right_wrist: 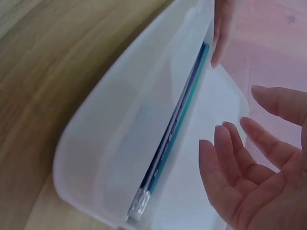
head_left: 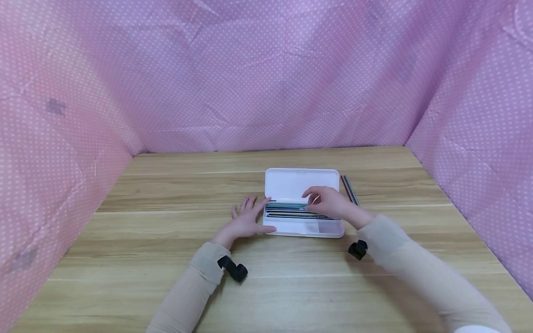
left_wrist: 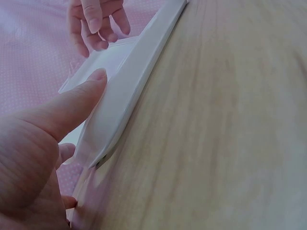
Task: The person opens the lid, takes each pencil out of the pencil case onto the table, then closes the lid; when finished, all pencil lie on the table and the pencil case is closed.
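A white plastic pencil case (head_left: 291, 226) lies with its lid (head_left: 287, 181) folded back, away from the person. Several pencils (head_left: 287, 209) lie lengthwise inside it, and in the right wrist view a blue and a green pencil (right_wrist: 170, 136) show silver eraser ends. At the case's left end the left hand (head_left: 244, 223) has its fingers spread, the thumb at the front edge and the index finger near the hinge corner. Over the right half of the case is the right hand (head_left: 331, 202), its fingers loosely bent and nothing between them.
A few loose pencils (head_left: 350, 190) lie on the table just right of the case, partly hidden by the right wrist. The wooden table (head_left: 166, 194) ends at a pink dotted curtain (head_left: 266, 83) at the back and sides.
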`<action>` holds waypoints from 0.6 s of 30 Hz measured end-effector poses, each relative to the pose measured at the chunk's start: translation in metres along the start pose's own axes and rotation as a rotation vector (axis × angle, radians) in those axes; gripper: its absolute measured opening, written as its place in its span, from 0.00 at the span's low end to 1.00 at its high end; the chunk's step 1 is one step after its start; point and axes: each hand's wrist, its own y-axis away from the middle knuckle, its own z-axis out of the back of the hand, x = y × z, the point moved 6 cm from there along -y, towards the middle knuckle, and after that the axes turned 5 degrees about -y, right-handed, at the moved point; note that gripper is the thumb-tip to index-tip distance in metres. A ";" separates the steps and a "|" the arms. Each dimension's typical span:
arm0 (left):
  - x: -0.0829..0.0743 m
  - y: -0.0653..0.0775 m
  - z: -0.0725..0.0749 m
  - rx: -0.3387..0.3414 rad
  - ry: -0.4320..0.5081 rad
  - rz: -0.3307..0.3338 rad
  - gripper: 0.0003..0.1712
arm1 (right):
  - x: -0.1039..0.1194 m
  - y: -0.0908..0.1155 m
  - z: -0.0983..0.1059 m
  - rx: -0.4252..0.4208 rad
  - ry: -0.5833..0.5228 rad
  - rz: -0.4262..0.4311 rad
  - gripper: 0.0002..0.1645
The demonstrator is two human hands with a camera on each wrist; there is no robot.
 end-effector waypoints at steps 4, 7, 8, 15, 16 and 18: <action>0.000 -0.001 0.000 -0.002 -0.007 -0.002 0.52 | 0.004 -0.004 -0.007 0.017 0.017 -0.003 0.20; 0.000 -0.001 0.000 -0.005 -0.012 -0.003 0.52 | 0.004 -0.007 -0.010 0.020 0.055 -0.005 0.20; 0.000 -0.002 0.000 -0.006 -0.014 -0.004 0.52 | 0.004 -0.009 -0.012 0.021 0.071 0.000 0.20; 0.000 -0.002 0.000 0.002 -0.006 0.002 0.52 | 0.006 -0.014 -0.022 0.062 0.150 0.030 0.20; 0.000 -0.002 0.000 0.004 -0.003 0.002 0.52 | 0.005 -0.014 -0.023 0.067 0.159 0.030 0.20; 0.000 -0.001 0.000 0.007 -0.001 0.002 0.52 | 0.005 -0.015 -0.025 0.076 0.186 0.041 0.20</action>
